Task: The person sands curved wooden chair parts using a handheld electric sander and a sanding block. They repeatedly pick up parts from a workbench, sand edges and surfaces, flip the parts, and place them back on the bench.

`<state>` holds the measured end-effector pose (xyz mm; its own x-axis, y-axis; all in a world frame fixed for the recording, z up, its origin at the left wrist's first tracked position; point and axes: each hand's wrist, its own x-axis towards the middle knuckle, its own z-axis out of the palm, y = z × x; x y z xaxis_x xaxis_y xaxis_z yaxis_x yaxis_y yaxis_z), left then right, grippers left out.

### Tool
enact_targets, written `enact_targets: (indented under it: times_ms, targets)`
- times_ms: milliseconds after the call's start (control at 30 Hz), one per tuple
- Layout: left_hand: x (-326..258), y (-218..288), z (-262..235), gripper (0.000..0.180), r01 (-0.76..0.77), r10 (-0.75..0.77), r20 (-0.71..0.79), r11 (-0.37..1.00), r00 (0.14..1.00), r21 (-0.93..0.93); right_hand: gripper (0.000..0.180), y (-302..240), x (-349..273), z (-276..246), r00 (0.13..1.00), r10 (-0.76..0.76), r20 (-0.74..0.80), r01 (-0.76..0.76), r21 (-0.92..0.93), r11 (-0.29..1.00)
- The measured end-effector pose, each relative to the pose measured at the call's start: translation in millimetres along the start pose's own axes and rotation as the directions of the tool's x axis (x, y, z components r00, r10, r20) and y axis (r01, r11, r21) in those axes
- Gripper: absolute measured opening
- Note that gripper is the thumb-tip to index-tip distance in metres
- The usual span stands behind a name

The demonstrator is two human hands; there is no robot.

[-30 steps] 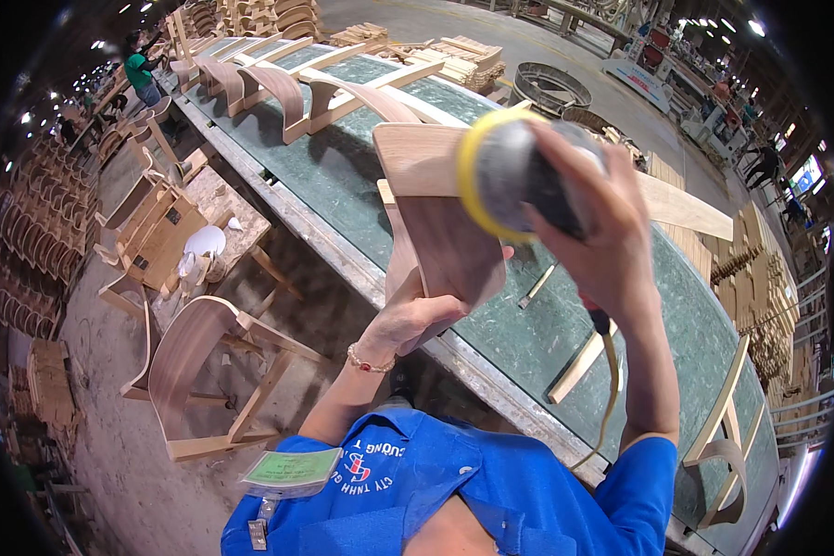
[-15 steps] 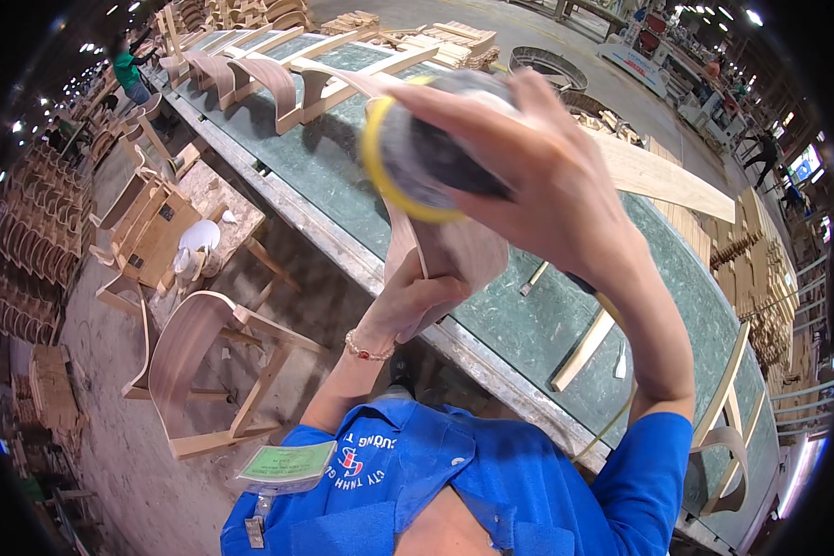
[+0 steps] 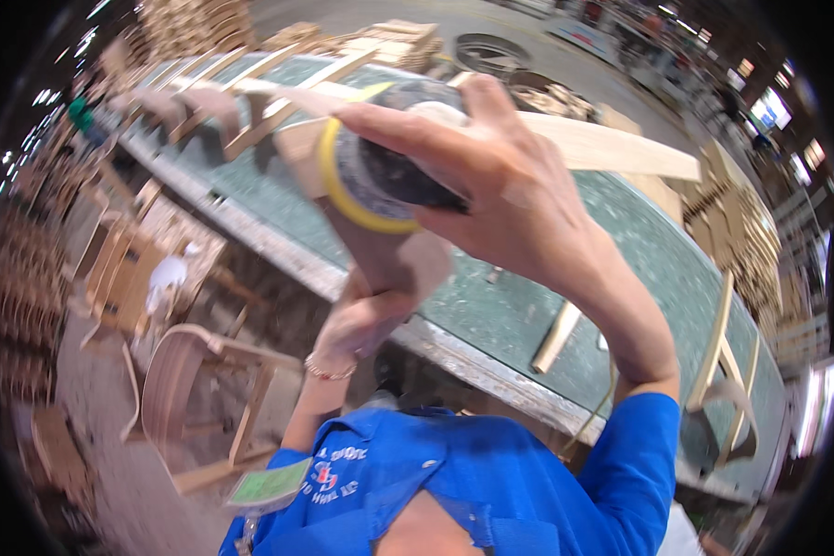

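Note:
My right hand is wrapped over the top of a palm sander, black with a yellow-edged round pad. The sander is tilted, its pad against or very close to a curved brown wooden chair back; the contact itself is hidden. Lower down, my left hand grips the near end of that chair back, fingers wrapped round its edge. The piece is held at the near edge of a long green-topped table. Motion blurs the sander and the wood.
Curved chair frames line the table's far left part. A wooden strip and another frame lie at right. A chair frame stands on the floor at left. Stacked wooden parts stand beyond the table.
The sander and my right hand have shifted left across the view. My left hand and the chair back have also moved left, and the whole view has turned a little.

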<state>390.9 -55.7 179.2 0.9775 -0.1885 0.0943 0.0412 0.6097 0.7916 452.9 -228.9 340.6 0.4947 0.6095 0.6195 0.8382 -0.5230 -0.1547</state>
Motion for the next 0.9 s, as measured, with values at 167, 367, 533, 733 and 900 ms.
enact_targets:
  times_ms: [167,367,533,733,900]
  targets:
    - [11.4,15.6,36.8,0.084,-0.095,0.09,0.032,0.974,0.995,0.207,0.066,46.5,-45.7,-24.3,0.968,0.237,-0.079,-0.239,-0.017,0.971]
    - [16.5,5.6,48.8,0.095,-0.098,0.109,-0.034,0.97,0.994,0.224,0.071,138.3,-127.1,-67.2,0.786,0.544,-0.295,-0.548,0.076,0.833]
    - [16.9,2.3,39.9,0.101,-0.063,0.071,-0.02,0.961,0.997,0.27,0.068,151.5,-154.6,-77.9,0.721,0.617,-0.316,-0.631,0.07,0.773]
    - [6.5,3.6,38.3,0.099,0.05,0.001,-0.144,0.937,0.99,0.347,0.069,86.2,-137.8,-67.5,0.733,0.659,-0.168,-0.659,0.059,0.749]
    - [8.2,1.0,41.9,0.098,0.039,0.022,-0.17,0.937,0.985,0.348,0.068,86.8,-146.5,-74.0,0.737,0.659,-0.15,-0.661,0.044,0.749]
